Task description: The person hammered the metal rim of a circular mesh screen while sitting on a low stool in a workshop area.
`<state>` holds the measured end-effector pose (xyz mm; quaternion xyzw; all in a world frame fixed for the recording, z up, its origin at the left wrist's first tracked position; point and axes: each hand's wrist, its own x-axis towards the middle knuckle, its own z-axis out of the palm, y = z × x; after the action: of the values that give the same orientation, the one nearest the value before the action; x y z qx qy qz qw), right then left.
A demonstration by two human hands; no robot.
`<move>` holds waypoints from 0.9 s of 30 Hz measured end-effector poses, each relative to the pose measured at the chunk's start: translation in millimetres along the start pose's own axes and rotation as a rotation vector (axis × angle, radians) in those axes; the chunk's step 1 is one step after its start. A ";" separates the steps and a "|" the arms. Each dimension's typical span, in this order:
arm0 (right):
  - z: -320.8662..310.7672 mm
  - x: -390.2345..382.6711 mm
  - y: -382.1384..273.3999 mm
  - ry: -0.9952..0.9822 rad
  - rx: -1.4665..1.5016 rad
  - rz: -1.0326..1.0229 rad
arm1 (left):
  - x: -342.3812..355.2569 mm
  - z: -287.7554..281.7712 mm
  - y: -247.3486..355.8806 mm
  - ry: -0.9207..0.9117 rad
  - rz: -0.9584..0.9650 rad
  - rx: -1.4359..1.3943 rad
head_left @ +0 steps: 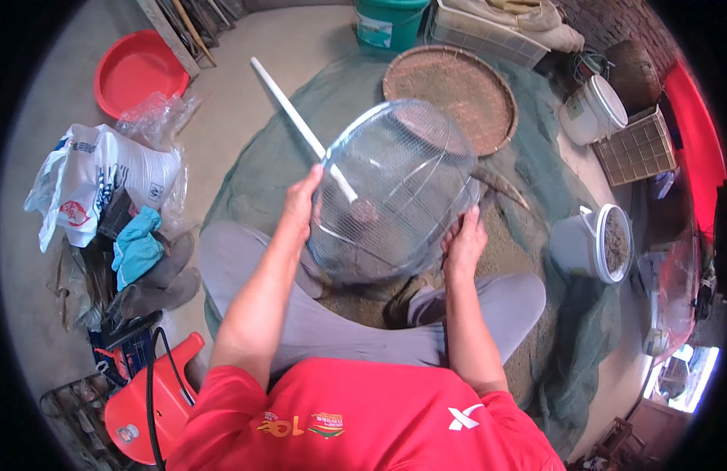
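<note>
Between my crossed legs is a round wire-mesh sieve, tilted, with my left hand closed on its left rim and my right hand closed on its right rim. A white rod reaches from the upper left to the sieve’s middle; whether it is above or behind the mesh I cannot tell. Just beyond the sieve lies a round woven tray of brown granular material, partly seen through the mesh. Green netting, strewn with similar material, is spread under me.
At left are a red basin, plastic sacks, boots and a red plastic object. A green bucket and crate stand behind. At right are white buckets, a crate and a filled pail.
</note>
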<state>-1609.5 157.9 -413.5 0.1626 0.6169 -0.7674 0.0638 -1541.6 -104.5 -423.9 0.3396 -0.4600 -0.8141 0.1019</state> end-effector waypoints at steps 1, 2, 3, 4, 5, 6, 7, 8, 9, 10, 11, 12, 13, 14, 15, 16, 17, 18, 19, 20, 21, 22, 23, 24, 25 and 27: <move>3.1 -2.5 -1.8 -0.037 0.017 -0.011 | 5.4 -1.1 7.8 -0.020 0.004 0.029; 4.2 -4.6 -4.1 -0.071 0.035 -0.005 | 11.6 2.6 23.0 -0.015 -0.018 0.184; 5.6 -6.9 -5.9 -0.060 0.030 0.009 | 14.8 8.9 37.7 -0.026 0.007 0.239; 8.2 -9.4 -7.6 -0.089 0.050 0.008 | 17.0 14.3 53.8 -0.032 0.035 0.295; 10.3 -12.7 -9.9 -0.117 0.070 0.007 | 21.2 19.8 65.2 -0.059 0.110 0.246; 13.9 -18.6 -16.0 -0.136 0.089 0.013 | 31.0 15.8 82.0 -0.104 0.130 0.273; 13.7 -20.3 -21.7 -0.129 0.094 0.023 | 37.2 10.6 102.3 -0.158 0.153 0.299; 10.8 -20.3 -26.8 -0.172 0.125 -0.002 | 26.9 17.9 130.3 -0.169 0.197 0.412; 10.1 -21.6 -30.2 -0.220 0.157 -0.030 | 28.5 15.5 157.9 -0.180 0.215 0.489; 9.5 -22.6 -33.9 -0.221 0.174 -0.047 | 31.2 15.1 184.9 -0.196 0.234 0.563; 10.4 -24.0 -36.1 -0.219 0.183 -0.044 | 39.3 9.8 209.3 -0.205 0.224 0.606; 8.8 -22.6 -37.5 -0.198 0.201 -0.052 | 22.9 27.8 224.7 -0.159 0.254 0.576; 7.1 -20.8 -38.8 -0.176 0.220 -0.057 | -2.8 54.2 240.6 -0.114 0.283 0.549; 2.2 -17.3 -40.5 -0.155 0.196 -0.060 | -39.3 89.1 247.7 -0.072 0.231 0.456; -4.1 -13.0 -38.5 -0.129 0.195 -0.061 | -63.7 114.3 248.1 -0.032 0.180 0.364; 14.2 -23.4 -38.3 -0.180 0.262 -0.024 | -47.7 73.5 304.3 -0.206 0.352 0.678; 7.6 -16.5 -36.2 -0.142 0.265 -0.036 | -48.6 87.1 290.8 -0.217 0.426 0.610; 0.0 -10.6 -33.8 -0.109 0.267 -0.035 | -36.8 96.5 291.5 -0.254 0.450 0.748; 1.9 -12.0 -34.0 -0.111 0.281 -0.030 | -42.7 105.8 304.4 -0.255 0.485 0.910; 4.9 -14.1 -34.6 -0.101 0.300 0.008 | -50.5 115.7 316.3 -0.270 0.546 1.139; 8.0 -15.9 -35.3 -0.091 0.320 0.047 | -58.8 123.8 322.7 -0.199 0.511 1.207; 6.9 -14.2 -35.0 -0.084 0.328 0.044 | -56.3 130.8 329.8 -0.187 0.468 1.392; 5.4 -12.8 -36.1 -0.074 0.335 0.045 | -53.8 137.2 333.5 -0.172 0.422 1.577; 3.9 -11.6 -38.0 -0.070 0.327 0.039 | -50.8 140.9 332.3 -0.232 0.383 1.667; 0.7 -8.5 -39.3 -0.058 0.328 0.029 | -52.8 152.8 326.1 -0.301 0.348 1.763; 1.8 -7.9 -38.4 -0.047 0.358 0.039 | -20.0 135.7 323.6 -0.574 0.510 1.991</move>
<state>-1613.9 164.3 -375.0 0.1651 0.4656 -0.8672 0.0631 -1661.8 -182.7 -103.0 -0.0408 -0.9823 -0.0759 -0.1662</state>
